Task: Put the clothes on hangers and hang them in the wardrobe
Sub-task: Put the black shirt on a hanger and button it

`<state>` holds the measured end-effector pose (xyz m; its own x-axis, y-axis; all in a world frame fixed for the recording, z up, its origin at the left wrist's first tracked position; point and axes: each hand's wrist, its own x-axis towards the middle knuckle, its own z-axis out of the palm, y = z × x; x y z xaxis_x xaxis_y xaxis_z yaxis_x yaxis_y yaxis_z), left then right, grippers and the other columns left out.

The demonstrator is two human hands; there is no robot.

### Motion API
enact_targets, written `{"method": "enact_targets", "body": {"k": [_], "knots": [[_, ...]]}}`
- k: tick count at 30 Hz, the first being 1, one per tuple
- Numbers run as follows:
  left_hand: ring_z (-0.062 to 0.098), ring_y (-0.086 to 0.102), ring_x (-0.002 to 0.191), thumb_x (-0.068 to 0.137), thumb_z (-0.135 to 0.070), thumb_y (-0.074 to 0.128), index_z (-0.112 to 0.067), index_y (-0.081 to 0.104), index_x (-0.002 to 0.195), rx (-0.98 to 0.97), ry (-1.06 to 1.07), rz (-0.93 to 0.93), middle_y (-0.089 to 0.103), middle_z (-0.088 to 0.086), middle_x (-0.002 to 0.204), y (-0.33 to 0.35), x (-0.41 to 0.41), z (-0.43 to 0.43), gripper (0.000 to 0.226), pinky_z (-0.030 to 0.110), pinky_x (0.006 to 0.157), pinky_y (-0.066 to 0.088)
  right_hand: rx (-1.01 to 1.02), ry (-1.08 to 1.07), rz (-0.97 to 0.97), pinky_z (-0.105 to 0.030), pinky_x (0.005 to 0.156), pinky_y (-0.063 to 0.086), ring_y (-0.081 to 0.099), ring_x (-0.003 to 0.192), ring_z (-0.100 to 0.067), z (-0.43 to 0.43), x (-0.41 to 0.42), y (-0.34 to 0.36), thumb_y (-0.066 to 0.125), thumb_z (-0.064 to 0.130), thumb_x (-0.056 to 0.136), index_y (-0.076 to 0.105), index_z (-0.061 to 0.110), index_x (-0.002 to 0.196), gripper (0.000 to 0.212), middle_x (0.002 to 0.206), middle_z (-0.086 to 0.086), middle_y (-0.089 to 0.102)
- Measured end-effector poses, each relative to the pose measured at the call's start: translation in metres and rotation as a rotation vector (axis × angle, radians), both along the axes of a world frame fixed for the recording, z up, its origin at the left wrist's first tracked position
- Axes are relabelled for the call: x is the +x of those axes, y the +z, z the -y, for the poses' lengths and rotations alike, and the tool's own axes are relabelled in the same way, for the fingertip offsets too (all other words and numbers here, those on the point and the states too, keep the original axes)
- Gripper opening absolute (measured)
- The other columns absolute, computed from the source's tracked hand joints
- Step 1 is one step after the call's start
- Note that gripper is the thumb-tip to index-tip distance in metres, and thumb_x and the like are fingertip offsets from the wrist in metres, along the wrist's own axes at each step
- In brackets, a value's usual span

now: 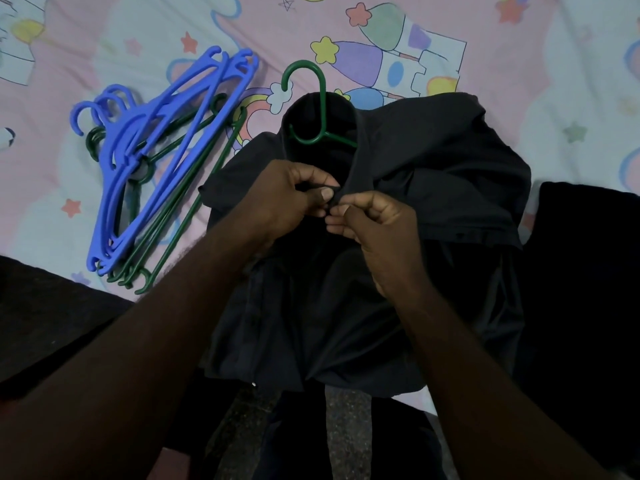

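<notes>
Fingers [320, 197] of our left hand [287, 199] and right hand [377, 233] pinch the front placket of the dark shirt [433, 174], just below its collar. We see the shirt lying on the patterned bed sheet [104, 46], a green hanger [320, 109] inside its neck. Spare blue and green hangers [149, 161] lie beside it.
</notes>
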<state>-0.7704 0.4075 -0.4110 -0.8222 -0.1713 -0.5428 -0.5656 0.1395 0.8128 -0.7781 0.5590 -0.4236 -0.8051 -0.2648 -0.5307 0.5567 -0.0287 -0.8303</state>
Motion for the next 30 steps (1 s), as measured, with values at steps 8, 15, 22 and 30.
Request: {"method": "enact_targets", "body": {"k": [8, 15, 22, 30], "knots": [[0.01, 0.066, 0.066, 0.087, 0.008, 0.062, -0.008, 0.068, 0.086, 0.001, -0.089, 0.014, 0.069, 0.013, 0.083, 0.005, -0.004, 0.0, 0.018, 0.022, 0.07, 0.058, 0.246, 0.047, -0.176, -0.031, 0.062, 0.057, 0.065, 0.065, -0.013, 0.004, 0.001, -0.006, 0.07, 0.009, 0.088, 0.067, 0.011, 0.081, 0.007, 0.072, -0.005, 0.07], [0.013, 0.067, 0.07, 0.085, -0.002, 0.07, -0.007, 0.072, 0.082, -0.013, -0.053, -0.023, 0.073, 0.011, 0.078, 0.011, -0.003, -0.005, 0.006, 0.025, 0.073, 0.056, 0.562, 0.045, -0.498, -0.034, 0.062, 0.054, 0.061, 0.065, -0.011, 0.013, 0.01, -0.007, 0.071, 0.016, 0.084, 0.06, 0.012, 0.081, 0.012, 0.072, 0.002, 0.064], [0.015, 0.066, 0.07, 0.093, 0.0, 0.059, -0.007, 0.067, 0.086, 0.061, -0.007, -0.017, 0.07, 0.008, 0.079, 0.007, -0.004, -0.004, 0.013, 0.028, 0.073, 0.059, 0.335, -0.023, -0.31, -0.028, 0.066, 0.056, 0.066, 0.069, -0.009, 0.013, 0.004, -0.004, 0.067, 0.01, 0.09, 0.062, 0.015, 0.086, 0.008, 0.079, 0.0, 0.068], [0.008, 0.061, 0.064, 0.088, 0.008, 0.059, -0.005, 0.065, 0.091, 0.167, -0.061, 0.074, 0.065, 0.013, 0.083, 0.005, -0.009, 0.004, 0.015, 0.019, 0.067, 0.055, -0.126, 0.135, 0.315, -0.024, 0.059, 0.049, 0.064, 0.067, -0.011, -0.004, -0.025, 0.0, 0.064, 0.01, 0.091, 0.064, 0.014, 0.086, 0.007, 0.075, 0.001, 0.07]]}}
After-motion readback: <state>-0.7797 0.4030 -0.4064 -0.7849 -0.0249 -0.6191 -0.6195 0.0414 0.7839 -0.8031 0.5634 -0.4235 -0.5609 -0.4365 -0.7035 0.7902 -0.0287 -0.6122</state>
